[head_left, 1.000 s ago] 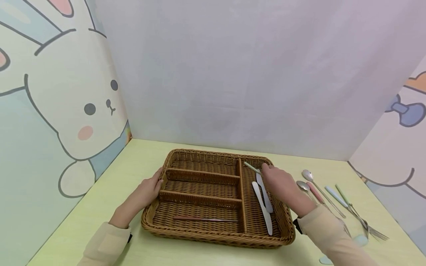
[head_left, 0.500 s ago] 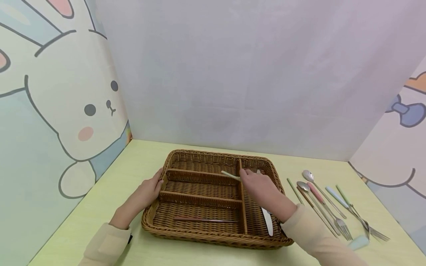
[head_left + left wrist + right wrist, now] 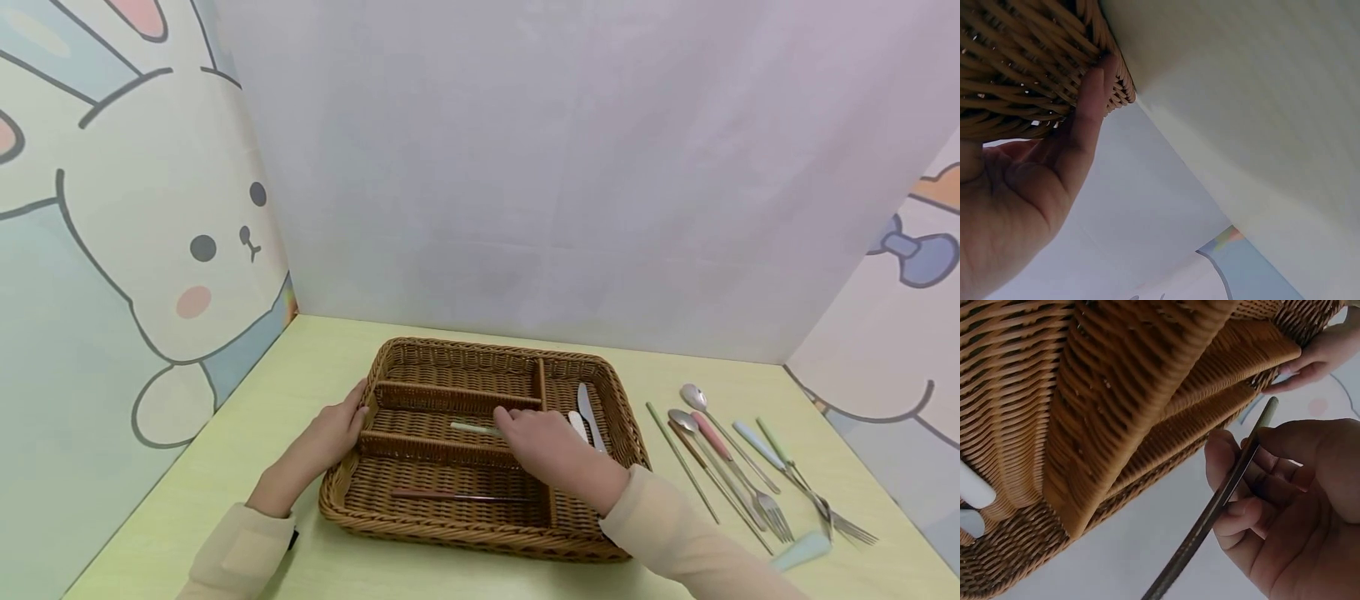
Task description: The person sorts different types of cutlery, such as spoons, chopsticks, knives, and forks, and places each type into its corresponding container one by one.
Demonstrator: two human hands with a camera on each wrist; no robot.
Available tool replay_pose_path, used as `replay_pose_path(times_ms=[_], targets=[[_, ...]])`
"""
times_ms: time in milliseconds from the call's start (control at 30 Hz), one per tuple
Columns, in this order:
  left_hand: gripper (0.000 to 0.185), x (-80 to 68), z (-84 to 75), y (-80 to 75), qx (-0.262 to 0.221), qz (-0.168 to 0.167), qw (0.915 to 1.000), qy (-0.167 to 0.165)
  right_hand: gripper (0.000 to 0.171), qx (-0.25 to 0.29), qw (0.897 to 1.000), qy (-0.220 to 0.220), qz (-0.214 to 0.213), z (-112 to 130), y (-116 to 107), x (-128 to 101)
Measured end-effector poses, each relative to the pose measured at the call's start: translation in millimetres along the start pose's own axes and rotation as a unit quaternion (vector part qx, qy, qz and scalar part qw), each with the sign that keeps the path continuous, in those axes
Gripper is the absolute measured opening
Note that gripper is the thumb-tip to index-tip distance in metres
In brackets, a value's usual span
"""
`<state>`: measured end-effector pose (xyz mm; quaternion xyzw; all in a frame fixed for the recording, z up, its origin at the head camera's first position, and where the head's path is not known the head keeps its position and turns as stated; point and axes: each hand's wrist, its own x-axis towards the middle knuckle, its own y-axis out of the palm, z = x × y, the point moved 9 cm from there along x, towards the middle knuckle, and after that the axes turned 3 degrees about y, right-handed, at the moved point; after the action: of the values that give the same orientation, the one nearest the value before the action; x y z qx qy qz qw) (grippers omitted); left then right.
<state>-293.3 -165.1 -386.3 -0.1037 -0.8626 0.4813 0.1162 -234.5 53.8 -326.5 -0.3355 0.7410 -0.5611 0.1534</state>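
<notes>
My right hand (image 3: 558, 450) pinches a chopstick (image 3: 1216, 503) between thumb and fingers; it has a pale green end and a dark metal shaft. In the head view that green end points left over the middle-left compartment of a brown wicker cutlery basket (image 3: 480, 550). At the basket's left side, my left hand (image 3: 330, 437) holds the rim, fingers along the outer wall. A chopstick with a red-brown handle (image 3: 423, 493) lies in the front-left compartment. Two silver knives (image 3: 585, 404) lie in the long right compartment, partly hidden by the right hand and wrist.
Right of the basket, loose cutlery lies on the pale table (image 3: 337, 342): a green chopstick (image 3: 678, 454), spoons (image 3: 693, 396), a pink-handled fork (image 3: 712, 437), green- and blue-handled pieces (image 3: 757, 442) and a pale teal handle (image 3: 806, 550). Walls stand behind and at both sides.
My right hand has moved left and towards me with the chopstick, from the right compartment across the divider to the middle-left compartment. My left hand has stayed at the rim.
</notes>
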Motion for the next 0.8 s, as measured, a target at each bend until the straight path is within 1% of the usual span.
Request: replay_pose_path(times_ms=[100,300,367,600,800], targets=[[0.052,0.0,-0.2,0.0,0.000,0.001,1.0000,0.001,0.012,-0.014,1.000,-0.024,0.000,9.1,1.3,0.2],[0.052,-0.2,-0.3,-0.2,0.001,0.001,1.0000,0.001,0.010,-0.024,0.998,-0.062,-0.002,24.2,3.9,1.2],[0.052,-0.1,-0.4,-0.3,0.000,0.000,1.0000,0.001,0.010,-0.020,0.997,-0.071,0.009,28.4,7.0,1.8],[0.052,-0.4,-0.7,-1.0,0.000,-0.001,1.0000,0.000,0.025,0.024,0.994,-0.085,0.058,37.5,14.9,3.6],[0.052,-0.7,-1.3,-1.3,0.000,0.001,1.0000,-0.001,0.033,0.046,0.990,-0.100,0.084,43.6,18.2,3.2]])
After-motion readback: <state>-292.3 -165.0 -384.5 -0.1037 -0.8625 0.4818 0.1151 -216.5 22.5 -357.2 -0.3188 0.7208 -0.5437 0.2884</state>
